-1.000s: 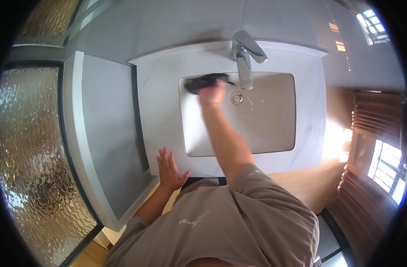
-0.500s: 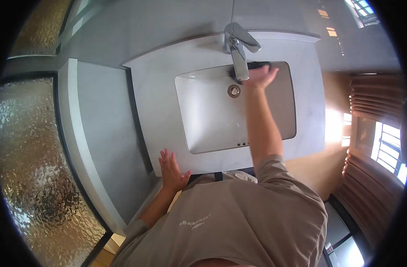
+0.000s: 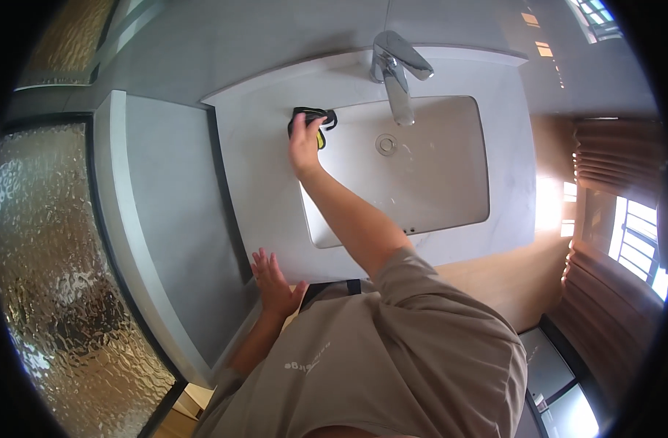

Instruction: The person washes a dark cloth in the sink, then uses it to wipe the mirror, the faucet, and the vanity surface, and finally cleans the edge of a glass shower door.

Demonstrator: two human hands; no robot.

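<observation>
My right hand (image 3: 303,150) presses a black cloth with yellow parts (image 3: 321,139) against the back left corner of the white sink basin (image 3: 429,175). The cloth is bunched under my fingers and laps over the basin's rim; my palm hides some of it. My right forearm crosses the basin from the front. At the counter's front left corner, my left hand (image 3: 277,285) rests with its fingers spread and holds nothing.
A chrome faucet (image 3: 398,84) rises at the back of the white countertop (image 3: 254,175), its spout over the basin. Below it is a round drain (image 3: 386,144). A textured glass panel (image 3: 56,255) stands at left, brown curtains (image 3: 611,157) at right.
My right hand has swept the cloth leftward from behind the faucet spout to the basin's back left corner. My left hand stays at the counter edge, shifted slightly left in the picture.
</observation>
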